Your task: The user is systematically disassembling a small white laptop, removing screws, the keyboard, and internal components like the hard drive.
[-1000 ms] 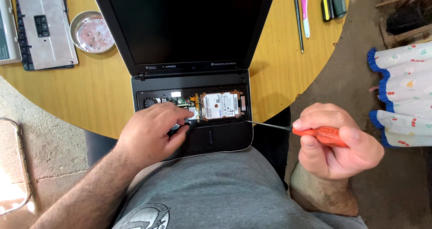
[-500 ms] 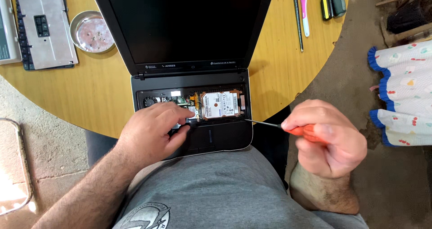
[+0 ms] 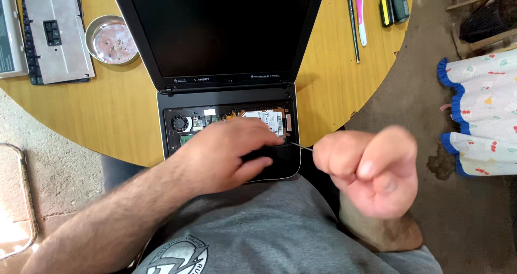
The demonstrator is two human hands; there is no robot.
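Small black laptop sits at the near edge of a round wooden table, lid up, keyboard deck removed. The open base shows a cooling fan at its 9 o'clock side and a silver hard drive toward 3 o'clock.

Handling, as a judgement: the bare boards and the drive look fragile and would not take pressure or prying. The plastic shell is stiff and probably light; best held by its front lip or side rails, clear of the components.

Left hand lies palm down over the front of the open base, fingers slightly spread and extended, tips touching the area just beside the drive. It grips nothing.

Right hand is off the table at the laptop's 4 o'clock, fingers curled tight into a fist clamped on a thin screwdriver; only the metal shaft shows, its tip at the base's right edge.

At 11 o'clock: a round metal dish with small screws, beside the removed keyboard. More tools lie at 1 o'clock.
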